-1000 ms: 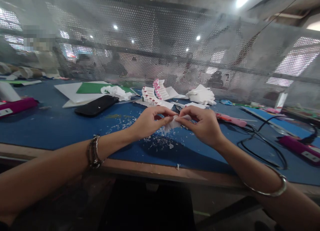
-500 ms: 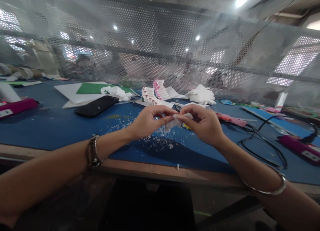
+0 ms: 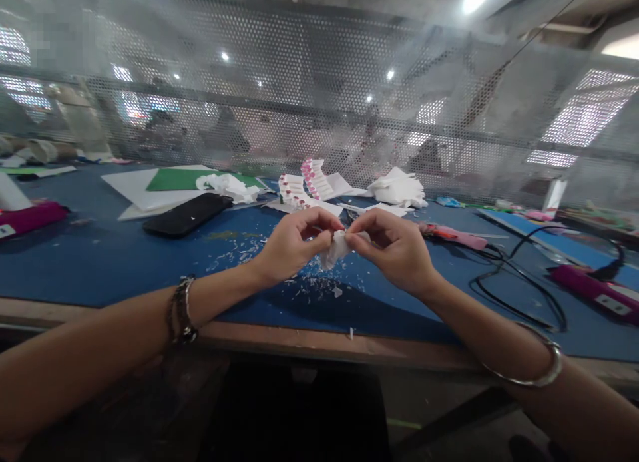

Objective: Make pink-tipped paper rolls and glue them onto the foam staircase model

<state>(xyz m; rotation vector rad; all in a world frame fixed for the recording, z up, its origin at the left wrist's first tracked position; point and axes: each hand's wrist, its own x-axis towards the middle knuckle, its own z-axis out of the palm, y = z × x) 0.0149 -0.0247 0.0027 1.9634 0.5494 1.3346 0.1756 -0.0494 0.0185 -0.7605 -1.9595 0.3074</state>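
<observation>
Both of my hands meet above the blue table (image 3: 100, 255), pinching one small white piece of thin material (image 3: 333, 251) between them. My left hand (image 3: 292, 245) grips its left side with thumb and forefinger closed. My right hand (image 3: 394, 247) pinches its right side, fingers curled. Several white scraps (image 3: 304, 285) lie scattered on the table right below the hands.
A black case (image 3: 186, 214), a green and white sheet (image 3: 164, 181), stacks of white pieces with pink tips (image 3: 304, 182) and white piles (image 3: 399, 189) lie beyond the hands. A pink tool (image 3: 452, 234), black cables (image 3: 519, 289) and magenta devices (image 3: 594, 289) are at the right. A perforated screen (image 3: 319, 96) stands behind.
The hands have stayed together on the white piece and shifted slightly left and down in view; the piece now hangs more bunched between the fingertips.
</observation>
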